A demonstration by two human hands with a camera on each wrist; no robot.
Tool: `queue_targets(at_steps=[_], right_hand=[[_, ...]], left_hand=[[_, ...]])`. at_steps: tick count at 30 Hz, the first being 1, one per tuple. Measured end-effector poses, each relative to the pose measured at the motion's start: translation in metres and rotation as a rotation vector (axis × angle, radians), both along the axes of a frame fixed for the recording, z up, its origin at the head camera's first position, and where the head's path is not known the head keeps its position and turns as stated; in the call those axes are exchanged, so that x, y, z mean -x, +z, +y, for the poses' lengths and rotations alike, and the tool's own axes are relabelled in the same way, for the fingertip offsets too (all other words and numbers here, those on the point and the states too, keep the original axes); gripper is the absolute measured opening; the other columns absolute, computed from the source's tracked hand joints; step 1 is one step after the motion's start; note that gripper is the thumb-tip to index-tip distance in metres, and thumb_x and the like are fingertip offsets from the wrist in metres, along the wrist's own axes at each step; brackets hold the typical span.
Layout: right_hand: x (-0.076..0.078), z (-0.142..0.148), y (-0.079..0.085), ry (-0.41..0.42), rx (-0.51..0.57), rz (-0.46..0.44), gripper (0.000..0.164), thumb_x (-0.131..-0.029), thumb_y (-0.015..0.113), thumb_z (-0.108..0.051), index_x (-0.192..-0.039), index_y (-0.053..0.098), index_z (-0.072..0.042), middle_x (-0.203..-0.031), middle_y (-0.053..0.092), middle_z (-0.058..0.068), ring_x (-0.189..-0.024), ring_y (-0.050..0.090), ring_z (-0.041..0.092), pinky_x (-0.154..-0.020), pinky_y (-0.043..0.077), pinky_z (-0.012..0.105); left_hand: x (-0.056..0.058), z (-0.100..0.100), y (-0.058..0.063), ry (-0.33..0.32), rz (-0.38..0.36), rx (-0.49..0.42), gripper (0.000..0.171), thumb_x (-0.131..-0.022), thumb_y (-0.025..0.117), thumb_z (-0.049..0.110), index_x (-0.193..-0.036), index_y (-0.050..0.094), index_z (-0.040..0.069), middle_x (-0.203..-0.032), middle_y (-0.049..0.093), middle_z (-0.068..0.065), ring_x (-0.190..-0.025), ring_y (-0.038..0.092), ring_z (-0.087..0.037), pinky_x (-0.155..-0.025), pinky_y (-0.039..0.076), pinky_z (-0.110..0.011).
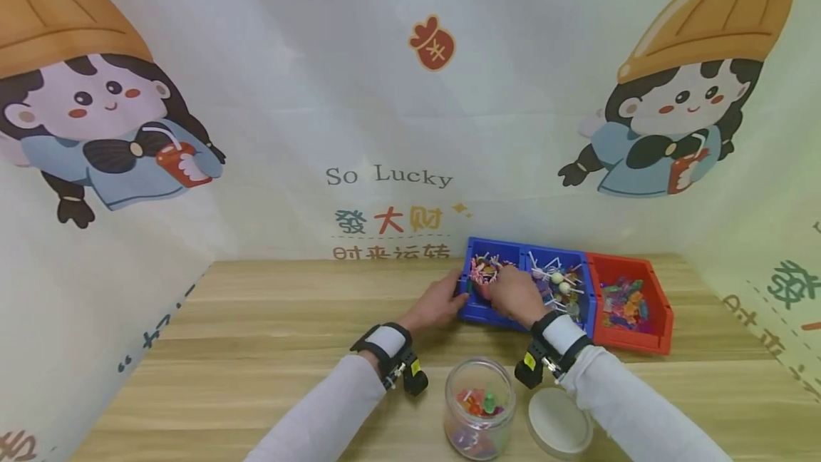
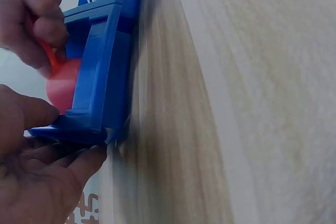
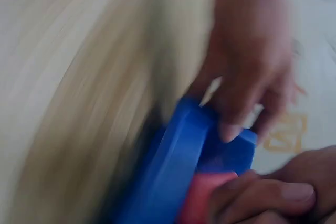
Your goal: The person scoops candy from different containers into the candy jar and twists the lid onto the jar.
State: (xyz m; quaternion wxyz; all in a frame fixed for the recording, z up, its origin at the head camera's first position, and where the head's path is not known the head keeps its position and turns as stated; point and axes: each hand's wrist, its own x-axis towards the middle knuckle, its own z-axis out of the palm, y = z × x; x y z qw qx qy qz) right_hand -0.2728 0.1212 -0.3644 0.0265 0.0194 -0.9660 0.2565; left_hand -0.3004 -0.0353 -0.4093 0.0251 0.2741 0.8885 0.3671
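Observation:
My right hand [image 1: 516,296] grips the handle of a red scoop [image 2: 64,83] inside the left blue bin [image 1: 490,315]. The scoop's bowl is down behind the bin's front lip. Pink-and-white wrapped pieces with twisted ends [image 1: 485,269] lie toward the back of this bin. At its left side, my left hand [image 1: 437,303] pinches the bin wall, thumb inside and fingers outside. The right wrist view is blurred, but shows the red scoop [image 3: 202,195] beside my right fingers. What lies in the scoop's bowl is hidden.
A second blue bin [image 1: 586,291] with white-stick lollipops adjoins on the right, then a red bin [image 1: 631,341] of colourful translucent pieces. Nearer me stand an uncovered clear jar [image 1: 479,425] partly filled with colourful pieces and a round whitish lid [image 1: 560,423]. A printed cloth [image 1: 288,127] hangs behind the wooden table.

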Motion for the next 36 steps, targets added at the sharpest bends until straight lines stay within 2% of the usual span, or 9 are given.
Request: queue_targets(at_steps=[4,6,12,14,19,20,26,32,36], right_hand=[[-0.003,-0.013,-0.005,0.063,-0.24,0.215,0.014,-0.081,0.064,-0.008,-0.074,0.066,0.004,-0.076,0.068,0.022,-0.071,0.067,0.037,-0.06,0.057,0.048],[-0.001,-0.015,-0.005,0.065,-0.257,0.214,0.011,-0.078,0.062,-0.005,-0.076,0.067,0.004,-0.08,0.069,0.022,-0.075,0.067,0.038,-0.064,0.057,0.049],[0.008,-0.006,0.007,0.004,0.021,-0.086,0.029,-0.088,0.052,-0.013,-0.062,0.059,-0.004,-0.05,0.055,0.005,-0.044,0.053,0.019,-0.04,0.043,0.028],[0.006,-0.007,0.006,0.02,0.013,-0.047,0.028,-0.088,0.053,-0.012,-0.062,0.058,-0.003,-0.05,0.055,0.006,-0.044,0.055,0.02,-0.04,0.044,0.03],[0.002,-0.013,-0.008,0.051,-0.249,0.276,0.017,-0.081,0.065,-0.009,-0.07,0.065,0.004,-0.073,0.068,0.022,-0.069,0.067,0.039,-0.059,0.056,0.048],[0.002,-0.012,-0.011,0.052,-0.262,0.298,0.016,-0.08,0.065,-0.008,-0.069,0.066,0.004,-0.073,0.068,0.022,-0.069,0.067,0.039,-0.06,0.056,0.049],[0.011,0.012,-0.028,0.113,-0.189,0.313,0.019,-0.086,0.057,-0.009,-0.075,0.067,0.004,-0.07,0.066,0.022,-0.063,0.064,0.037,-0.051,0.05,0.045],[-0.005,0.014,-0.02,0.138,-0.121,0.267,0.023,-0.088,0.052,-0.003,-0.094,0.074,0.001,-0.101,0.069,0.026,-0.063,0.064,0.036,-0.048,0.049,0.043],[-0.008,0.011,-0.02,0.103,-0.108,0.251,0.022,-0.094,0.051,-0.008,-0.099,0.067,0.007,-0.084,0.068,0.026,-0.054,0.059,0.027,-0.044,0.046,0.04]], left_hand=[[0.0,0.0,-0.001,-0.004,-0.01,0.013,0.039,-0.097,0.049,0.009,-0.133,0.042,-0.005,-0.126,0.058,-0.027,-0.115,0.059,-0.036,-0.1,0.047,-0.047],[0.0,0.002,-0.001,-0.006,0.001,0.018,0.038,-0.097,0.049,0.009,-0.132,0.042,-0.005,-0.124,0.059,-0.026,-0.113,0.06,-0.036,-0.099,0.048,-0.046],[-0.001,0.001,-0.001,-0.005,0.029,-0.001,0.036,-0.096,0.05,0.007,-0.129,0.043,-0.005,-0.119,0.062,-0.026,-0.108,0.062,-0.034,-0.095,0.051,-0.046],[-0.001,0.0,0.0,-0.012,0.04,-0.005,0.035,-0.095,0.051,0.006,-0.127,0.044,-0.006,-0.118,0.062,-0.026,-0.107,0.063,-0.034,-0.093,0.051,-0.046],[0.0,0.0,0.0,-0.034,0.053,-0.027,0.036,-0.094,0.052,0.005,-0.127,0.044,-0.006,-0.119,0.062,-0.026,-0.11,0.062,-0.035,-0.095,0.051,-0.045],[0.0,0.0,0.0,-0.034,0.055,-0.029,0.036,-0.094,0.052,0.005,-0.127,0.044,-0.006,-0.12,0.062,-0.027,-0.111,0.062,-0.035,-0.096,0.051,-0.045],[-0.001,0.002,0.0,-0.008,0.039,-0.004,0.036,-0.093,0.053,0.005,-0.127,0.044,-0.006,-0.12,0.062,-0.027,-0.11,0.062,-0.035,-0.097,0.051,-0.045],[-0.004,0.004,0.0,0.017,0.009,-0.001,0.036,-0.094,0.052,0.005,-0.128,0.043,-0.005,-0.119,0.062,-0.027,-0.108,0.063,-0.034,-0.095,0.051,-0.045],[-0.004,0.002,0.0,0.023,-0.014,-0.022,0.038,-0.094,0.051,0.004,-0.129,0.042,-0.006,-0.12,0.062,-0.027,-0.108,0.063,-0.035,-0.095,0.051,-0.046]])
